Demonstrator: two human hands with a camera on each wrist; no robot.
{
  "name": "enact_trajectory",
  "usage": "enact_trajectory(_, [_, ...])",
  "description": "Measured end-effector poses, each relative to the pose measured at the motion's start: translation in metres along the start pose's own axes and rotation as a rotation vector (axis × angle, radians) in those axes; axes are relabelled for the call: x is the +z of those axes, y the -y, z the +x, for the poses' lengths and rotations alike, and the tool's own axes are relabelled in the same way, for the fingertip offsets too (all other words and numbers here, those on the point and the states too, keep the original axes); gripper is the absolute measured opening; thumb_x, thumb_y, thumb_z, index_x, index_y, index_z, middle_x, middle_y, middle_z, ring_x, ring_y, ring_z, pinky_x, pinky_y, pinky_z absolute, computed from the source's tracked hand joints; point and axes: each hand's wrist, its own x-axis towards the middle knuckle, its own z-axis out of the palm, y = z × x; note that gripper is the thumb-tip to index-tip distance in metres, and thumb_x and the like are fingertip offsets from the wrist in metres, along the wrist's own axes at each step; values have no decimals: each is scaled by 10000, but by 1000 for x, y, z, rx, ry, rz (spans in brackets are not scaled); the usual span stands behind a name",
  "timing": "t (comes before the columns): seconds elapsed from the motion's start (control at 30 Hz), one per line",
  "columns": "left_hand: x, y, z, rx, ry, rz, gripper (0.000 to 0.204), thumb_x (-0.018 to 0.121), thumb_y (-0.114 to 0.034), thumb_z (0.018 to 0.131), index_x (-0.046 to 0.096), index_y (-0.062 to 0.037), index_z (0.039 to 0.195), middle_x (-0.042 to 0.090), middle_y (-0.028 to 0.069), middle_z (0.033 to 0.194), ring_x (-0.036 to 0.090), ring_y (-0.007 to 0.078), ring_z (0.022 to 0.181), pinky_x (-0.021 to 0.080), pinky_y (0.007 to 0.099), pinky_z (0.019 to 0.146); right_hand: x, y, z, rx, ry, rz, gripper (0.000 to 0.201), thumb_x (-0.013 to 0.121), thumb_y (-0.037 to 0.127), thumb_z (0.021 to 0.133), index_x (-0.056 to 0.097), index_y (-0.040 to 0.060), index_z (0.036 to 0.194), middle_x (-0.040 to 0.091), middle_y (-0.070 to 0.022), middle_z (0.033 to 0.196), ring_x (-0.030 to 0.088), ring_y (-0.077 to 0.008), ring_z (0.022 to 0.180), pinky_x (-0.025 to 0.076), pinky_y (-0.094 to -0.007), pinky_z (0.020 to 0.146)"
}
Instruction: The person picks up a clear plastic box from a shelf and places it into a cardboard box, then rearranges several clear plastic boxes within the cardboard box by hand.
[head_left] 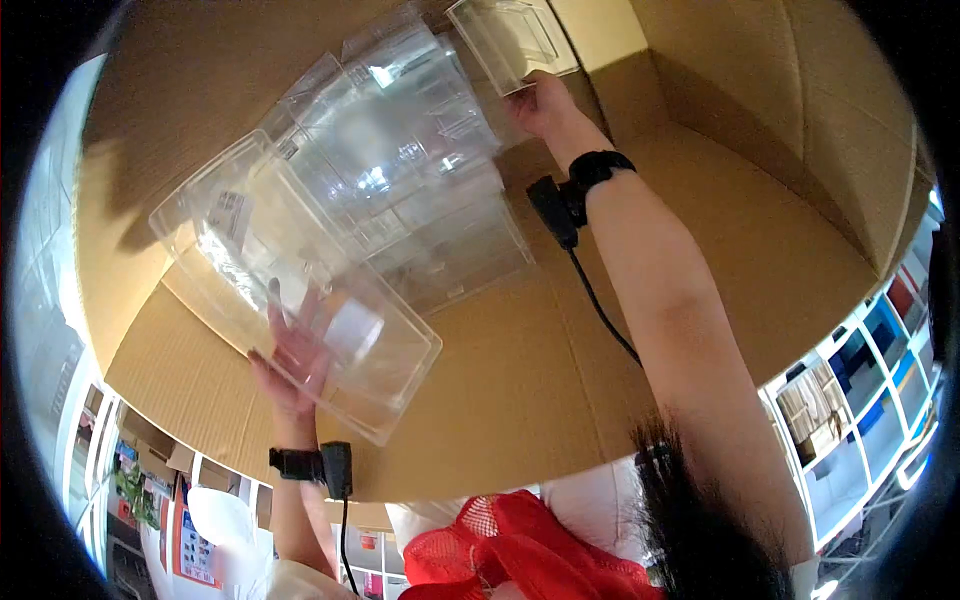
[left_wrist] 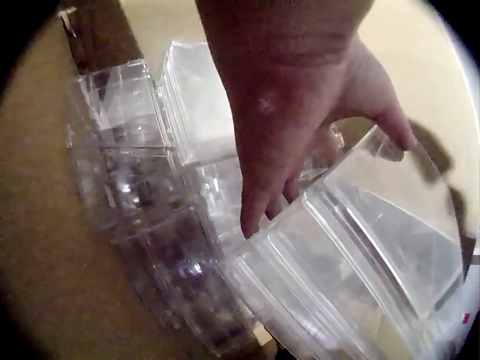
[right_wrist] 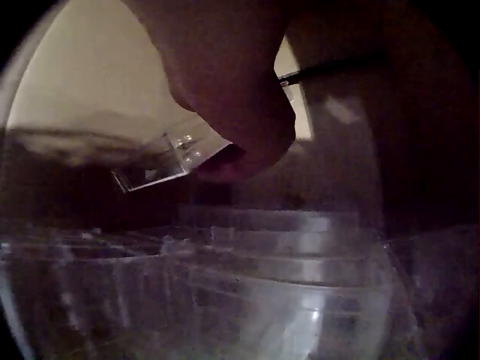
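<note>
Inside a big cardboard box, my left hand (head_left: 290, 372) grips a long clear plastic box (head_left: 300, 240), which is tilted and carries a white label. The left wrist view shows the thumb on one side of this clear box (left_wrist: 367, 247) and the fingers over the opposite edge. Farther in, my right hand (head_left: 545, 105) holds a smaller clear plastic box (head_left: 515, 45) by its near end. That box (right_wrist: 154, 165) shows beside the dark hand in the right wrist view, where most of the fingers are hidden. Between the hands lies a pile of clear plastic boxes (head_left: 390, 140).
Brown cardboard walls (head_left: 740, 220) surround both forearms, and a cardboard flap (head_left: 500, 400) spans the near side. Black wrist straps carry cameras with cables (head_left: 600, 305). White shelves (head_left: 850, 430) stand outside at the right. Red mesh (head_left: 520, 550) lies at the bottom of the head view.
</note>
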Motion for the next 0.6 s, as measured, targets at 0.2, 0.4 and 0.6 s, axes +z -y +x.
enact_trajectory(0.2, [20,-3,-11,30,160,73,931,548,-631,744,93,-207,1435,148,197,1454,313,369,1255,285,538,1014,8,48,-141,-126,-167,-500,208,448,97,858,492,10,1042,562,-122,892,577,-246,741,501,-382,582])
enact_trajectory(0.4, [24,-15,-42,14,202,-37,853,532,-548,804,74,-205,1436,264,167,1417,362,336,1237,320,480,1010,13,80,-295,-201,-294,-1005,283,475,104,840,510,21,1109,572,-82,829,573,-177,695,491,-310,585])
enact_trajectory(0.6, [32,-31,-81,58,277,-142,788,502,-530,824,133,-176,1424,286,190,1402,345,367,1252,306,498,1022,8,75,-423,-743,-146,-1528,357,541,-37,766,532,-9,1122,628,-122,968,611,-160,844,493,-281,652])
